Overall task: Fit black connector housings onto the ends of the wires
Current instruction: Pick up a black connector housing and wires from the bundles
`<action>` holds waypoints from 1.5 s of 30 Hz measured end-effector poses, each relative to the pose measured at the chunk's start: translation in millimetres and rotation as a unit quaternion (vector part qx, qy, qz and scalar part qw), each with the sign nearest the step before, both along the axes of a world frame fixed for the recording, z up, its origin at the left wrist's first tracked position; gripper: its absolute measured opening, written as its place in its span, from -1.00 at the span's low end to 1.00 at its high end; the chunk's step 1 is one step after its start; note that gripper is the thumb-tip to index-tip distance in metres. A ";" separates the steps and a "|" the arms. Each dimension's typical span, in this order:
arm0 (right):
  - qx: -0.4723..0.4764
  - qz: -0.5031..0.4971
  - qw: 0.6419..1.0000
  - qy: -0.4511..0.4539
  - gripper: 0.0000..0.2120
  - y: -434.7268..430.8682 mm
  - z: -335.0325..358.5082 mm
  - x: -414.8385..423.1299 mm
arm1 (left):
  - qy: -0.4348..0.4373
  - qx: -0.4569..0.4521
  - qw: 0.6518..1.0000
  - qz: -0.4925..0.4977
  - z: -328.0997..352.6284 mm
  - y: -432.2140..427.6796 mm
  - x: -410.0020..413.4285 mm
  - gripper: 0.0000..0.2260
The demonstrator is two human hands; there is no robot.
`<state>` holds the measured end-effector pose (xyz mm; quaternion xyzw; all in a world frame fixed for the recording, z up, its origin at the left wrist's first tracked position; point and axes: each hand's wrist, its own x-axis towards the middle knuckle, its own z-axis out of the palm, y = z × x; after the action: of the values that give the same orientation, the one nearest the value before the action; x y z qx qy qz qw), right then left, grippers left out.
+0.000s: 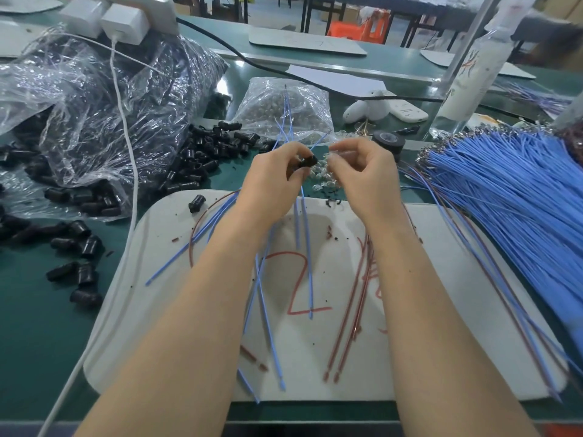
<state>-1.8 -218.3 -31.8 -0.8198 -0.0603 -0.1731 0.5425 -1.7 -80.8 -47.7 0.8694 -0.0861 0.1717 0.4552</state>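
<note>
The left hand (pixel 277 181) has its grip clamped on one black connector housing (pixel 307 160), pinched between thumb and fingertips. Blue wires (pixel 304 222) hang down from that grip and others rise behind it. The right hand (pixel 362 175) sits just right of the housing with its fingers curled in toward it. Its fingertips are blurred, so it cannot be told whether its grip is closed on a wire end.

The job looks far from done. Below both grips, loose blue and red wires (pixel 350 310) lie without housings on the white board (pixel 189 310). A thick blue bundle (pixel 504 209) waits to the right and a heap of housings (pixel 205 149) lies on the desk to the left. No finished wire can be picked out. The fingers hide whether a wire has entered the held housing.
</note>
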 end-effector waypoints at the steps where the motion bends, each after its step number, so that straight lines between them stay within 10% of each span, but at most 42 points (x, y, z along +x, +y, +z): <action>1: 0.008 -0.003 1.000 -0.005 -0.86 -0.5 0.9 -0.6 | 0.000 -0.021 1.000 0.005 -0.3 0.6 0.2 -0.86; 15: -0.034 0.017 0.994 -0.106 -0.89 13.7 2.2 -6.4 | -0.005 -0.120 0.992 -0.022 2.8 -0.4 -1.4 -0.80; 30: -0.108 -0.009 0.987 -0.120 -0.86 11.6 1.4 -6.1 | -0.019 0.018 0.999 -0.028 7.7 -3.1 -7.5 -0.85; 45: 0.237 0.054 0.966 0.085 -0.87 -1.7 -1.5 2.9 | -0.003 0.000 0.999 -0.050 9.4 -1.8 -6.5 -0.92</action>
<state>1.0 -219.9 -33.3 -0.6753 -0.0156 -0.0821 0.7328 -8.2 -82.6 -38.3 0.8635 -0.1310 0.1511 0.4631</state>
